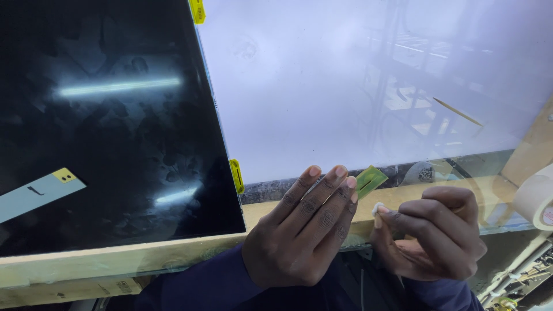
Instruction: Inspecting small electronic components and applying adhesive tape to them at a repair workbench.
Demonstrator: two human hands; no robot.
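- While the head camera looks down, the work surface is a pale lit glass panel (322, 86), glossy, reflecting shelving or racks from the room; the reflections are too faint to read.
- A dark panel (109, 132) lies to its left, tilted in frame, showing two strip-light reflections and smudges.
- Two yellow tabs sit on the seam between the panels: upper tab (197, 10), lower tab (237, 175).
- A pale strip with a yellow end (37, 193) rests on the dark panel, cut off at the left edge.
- A wooden frame rail (115, 256) runs along the near edge of both panels.
- Left hand (305, 227): flat, fingers together and extended, tips pressing on a small green flex strip (369, 180) at the lit panel's bottom edge. Pressing, not gripping.
- Right hand (438, 230): curled narrow, pinching a small white swab tip (377, 208) just beside the green strip; its handle is hidden inside the fist.
- A thin wooden stick (458, 112) lies on the lit panel, well apart from both hands.
- A tape roll (536, 198) is cut off at the right edge.
- Dark blue sleeves (201, 282) cover both forearms.
- Bottom right corner: clutter, too blurred to identify.
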